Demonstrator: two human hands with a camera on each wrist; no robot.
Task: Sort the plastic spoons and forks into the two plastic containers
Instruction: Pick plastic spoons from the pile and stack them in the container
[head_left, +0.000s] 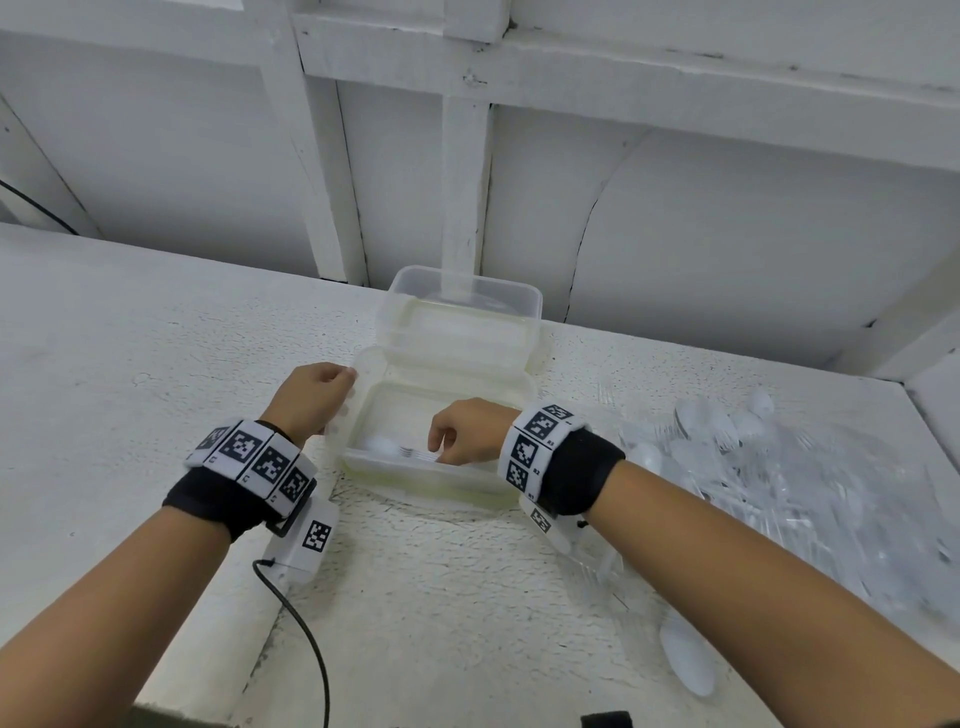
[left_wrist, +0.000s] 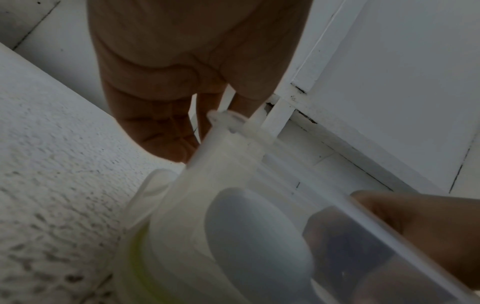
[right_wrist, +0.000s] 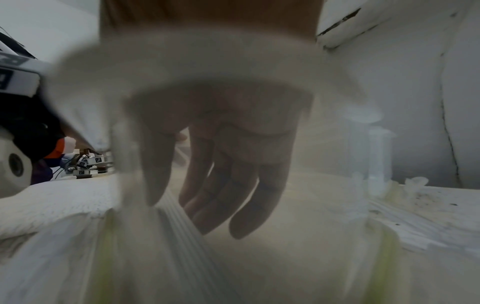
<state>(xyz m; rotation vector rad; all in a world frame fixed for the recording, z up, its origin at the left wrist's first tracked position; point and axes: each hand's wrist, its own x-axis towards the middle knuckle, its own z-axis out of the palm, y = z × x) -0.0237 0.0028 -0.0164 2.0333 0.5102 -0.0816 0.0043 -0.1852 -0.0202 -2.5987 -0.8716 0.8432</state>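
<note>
While the left hand (head_left: 317, 395) is gripping the near box (head_left: 363, 457) by its rim, the right hand (head_left: 467, 431) is pinching forks (head_left: 415, 453) inside it; light, stiff, slippery things, probably best pinched mid-handle.

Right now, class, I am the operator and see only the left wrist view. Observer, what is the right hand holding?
Observer: The right hand, down inside the near translucent plastic container, pinches clear plastic forks.
Operator: Where is the other container?
Observer: The second translucent plastic container stands directly behind the near one, by the wall.
Operator: And the unsorted cutlery?
Observer: A pile of clear plastic spoons and forks lies on the white table, right of both containers.
</note>
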